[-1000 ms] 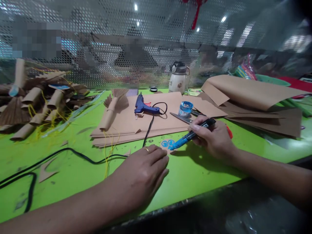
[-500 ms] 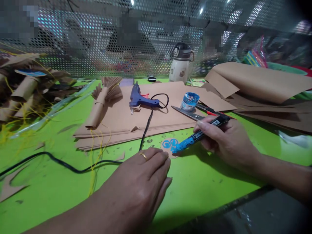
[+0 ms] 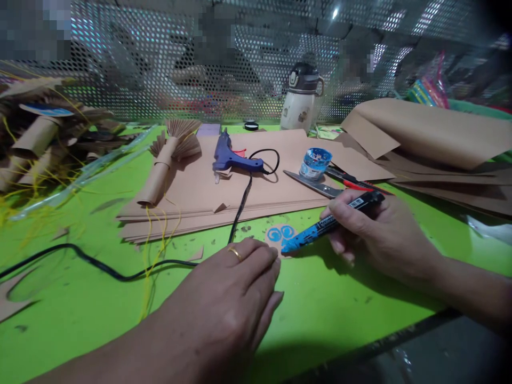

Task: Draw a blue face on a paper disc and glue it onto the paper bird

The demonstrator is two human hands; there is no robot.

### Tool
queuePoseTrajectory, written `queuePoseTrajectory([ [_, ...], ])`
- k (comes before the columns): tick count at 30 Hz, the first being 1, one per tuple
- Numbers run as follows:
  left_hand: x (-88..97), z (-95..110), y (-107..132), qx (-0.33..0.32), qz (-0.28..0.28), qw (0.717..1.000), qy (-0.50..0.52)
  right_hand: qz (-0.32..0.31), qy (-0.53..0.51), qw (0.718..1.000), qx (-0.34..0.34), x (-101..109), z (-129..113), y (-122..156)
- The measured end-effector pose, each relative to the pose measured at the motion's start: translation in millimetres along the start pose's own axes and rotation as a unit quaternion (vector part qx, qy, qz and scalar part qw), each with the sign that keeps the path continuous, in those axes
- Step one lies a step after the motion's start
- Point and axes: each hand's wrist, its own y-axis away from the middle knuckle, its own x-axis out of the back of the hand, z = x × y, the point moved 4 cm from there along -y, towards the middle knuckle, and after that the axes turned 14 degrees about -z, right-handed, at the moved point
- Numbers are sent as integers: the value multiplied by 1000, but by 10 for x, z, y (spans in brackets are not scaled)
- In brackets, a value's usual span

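Observation:
My right hand (image 3: 384, 234) is closed around a black marker (image 3: 336, 220) whose lower end is smeared with blue paint. Its tip touches a small brown paper disc (image 3: 269, 232) bearing blue swirls. My left hand (image 3: 236, 293) lies on the table with fingers stretched out together, their tips at the disc's near left edge and covering part of it. Just beyond the marker are a pair of scissors (image 3: 310, 184) and a jar of blue paint (image 3: 316, 164).
A blue glue gun (image 3: 236, 159) and a rolled paper figure (image 3: 160, 173) rest on stacked brown paper (image 3: 196, 194). The gun's black cord (image 3: 100, 266) runs left. Behind stands a white bottle (image 3: 298, 106). Paper figures with yellow strings (image 3: 36, 138) pile up at left, brown sheets (image 3: 432, 133) at right.
The view has shifted slightly. The marker tip has moved a little at the lower part of the disc; my left hand stays in place.

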Motion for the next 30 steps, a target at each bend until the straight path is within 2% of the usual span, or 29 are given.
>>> queuePoseTrajectory([
  [12,-30,-7,11,3,-1,1000,-18,4,-27,999,-35,-40,28,-41],
  [20,-39,-22,6,5,-8,1000,-6,40,70,997,10,-27,-92,-18],
  [25,-38,-13,2,-7,-12,1000,-6,44,66,997,16,-25,-100,-4],
  [30,-21,-8,6,10,-13,1000,0,48,67,997,9,-7,-79,4],
])
